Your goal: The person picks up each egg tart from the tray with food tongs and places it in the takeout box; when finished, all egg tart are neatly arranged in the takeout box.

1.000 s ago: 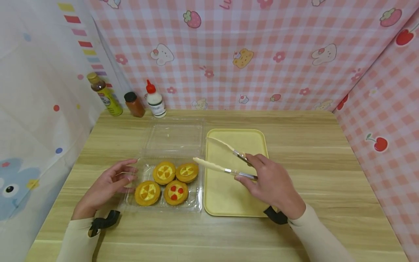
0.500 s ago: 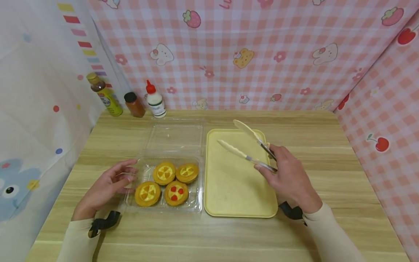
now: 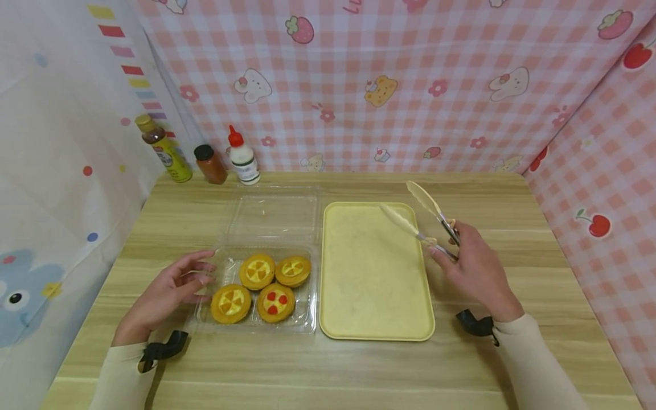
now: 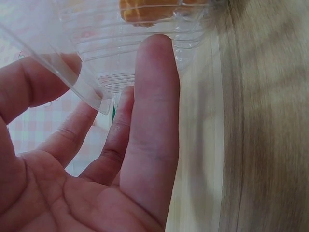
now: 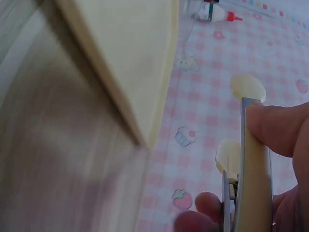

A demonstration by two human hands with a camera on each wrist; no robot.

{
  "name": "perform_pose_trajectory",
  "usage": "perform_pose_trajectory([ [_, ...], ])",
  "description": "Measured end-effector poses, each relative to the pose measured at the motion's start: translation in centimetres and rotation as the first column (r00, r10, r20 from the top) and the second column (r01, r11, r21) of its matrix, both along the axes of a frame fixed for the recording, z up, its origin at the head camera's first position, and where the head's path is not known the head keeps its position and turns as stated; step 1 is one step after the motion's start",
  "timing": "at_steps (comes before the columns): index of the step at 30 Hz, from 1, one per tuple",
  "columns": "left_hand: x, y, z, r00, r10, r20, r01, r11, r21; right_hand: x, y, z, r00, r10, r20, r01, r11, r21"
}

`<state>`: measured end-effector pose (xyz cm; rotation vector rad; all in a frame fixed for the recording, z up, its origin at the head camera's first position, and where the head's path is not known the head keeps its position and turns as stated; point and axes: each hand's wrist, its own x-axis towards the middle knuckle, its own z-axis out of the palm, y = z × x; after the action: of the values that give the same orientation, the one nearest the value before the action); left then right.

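My right hand holds a pair of tongs with cream tips, spread apart with nothing between them. They hover above the right edge of a yellow tray. Left of the tray lies a hinged clear plastic box, its lid folded back. Inside it sit several round tarts, one with red pieces and others with yellow wedges. At the box's left side is my left hand, fingers loosely extended by the wall. In the left wrist view, the rim passes between its digits.
A yellow-green labelled bottle, a black-capped jar and a red-tipped white squeeze bottle stand at the back left. Pink checked cloth hangs behind the wooden table.
My right hand has moved right with the tongs, from beside the box across the tray to its right edge. The left hand, the box and the tarts have stayed in place.
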<state>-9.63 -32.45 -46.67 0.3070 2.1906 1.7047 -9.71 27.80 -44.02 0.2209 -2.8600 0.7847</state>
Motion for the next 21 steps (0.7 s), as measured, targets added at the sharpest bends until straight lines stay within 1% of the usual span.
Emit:
perform_pose_trajectory([
  [3, 0.0, 0.0, 0.0, 1.0, -0.003, 0.002, 0.003, 1.0, 0.003, -0.1, 1.1, -0.5, 1.0, -0.016, 0.023, 0.016, 1.0, -0.01],
  [7, 0.0, 0.0, 0.0, 1.0, -0.003, 0.0, 0.003, 1.0, -0.001, -0.2, 2.3, -1.2, 0.999, -0.028, 0.045, 0.03, 0.998, -0.052],
  [9, 0.0, 0.0, 0.1, 1.0, -0.002, -0.001, 0.002, 1.0, -0.003, -0.2, 2.9, -1.5, 0.999, -0.027, 0.041, 0.03, 0.998, -0.058],
  [12, 0.0, 0.0, 0.1, 1.0, -0.002, -0.001, 0.002, 1.0, -0.004, -0.1, 3.8, -1.9, 1.0, -0.009, 0.017, 0.01, 0.999, -0.038],
  [14, 0.0, 0.0, 0.1, 1.0, -0.003, -0.001, 0.003, 1.0, -0.002, 0.0, 4.3, -2.1, 1.0, -0.009, 0.02, 0.01, 0.999, -0.038],
  [17, -0.1, 0.0, 0.0, 1.0, -0.008, -0.004, 0.008, 1.0, 0.004, 0.3, 4.9, -2.2, 0.996, -0.041, 0.074, 0.045, 0.998, -0.044],
  [19, -0.1, -0.1, -0.1, 1.0, -0.012, -0.007, 0.012, 1.0, 0.008, 0.6, 5.2, -2.3, 0.986, -0.081, 0.143, 0.088, 0.995, -0.044],
  [21, -0.1, -0.1, -0.1, 1.0, -0.017, -0.009, 0.017, 1.0, 0.012, 0.9, 5.6, -2.4, 0.974, -0.116, 0.196, 0.122, 0.992, -0.022],
])
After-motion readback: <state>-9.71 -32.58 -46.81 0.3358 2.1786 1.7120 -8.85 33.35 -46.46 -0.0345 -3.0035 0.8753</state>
